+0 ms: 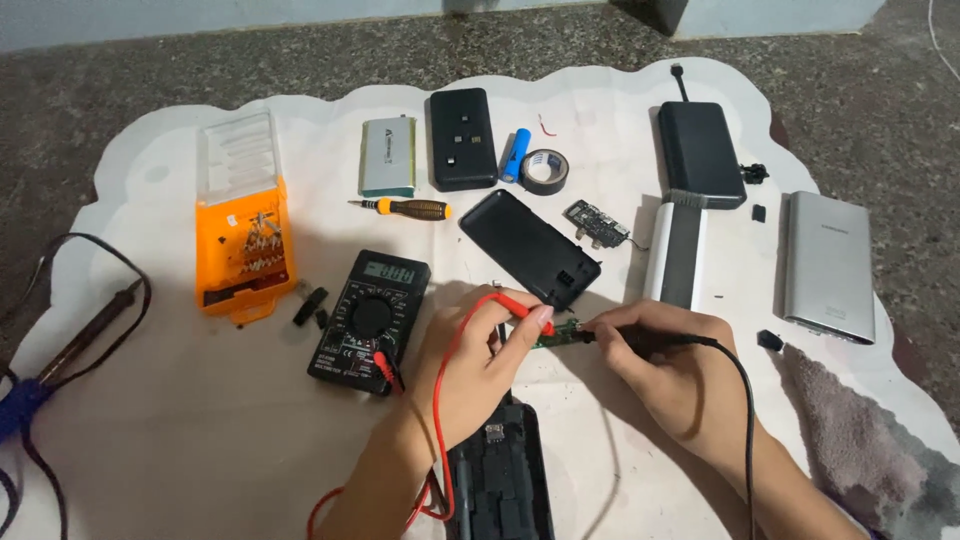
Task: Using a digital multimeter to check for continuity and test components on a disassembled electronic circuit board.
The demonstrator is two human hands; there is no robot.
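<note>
A single view, from a camera worn on the person's head, looks steeply down and forward over a white cloth (200, 420) spread on a speckled floor (300, 60). It sits close enough that both forearms enter from the bottom edge, the left hand (480, 360) and right hand (670, 370) meeting just below the frame's middle. The far edge of the cloth lies near the top, with a strip of pale wall (250, 15) above it. The cloth's sides run almost to both frame edges.
</note>
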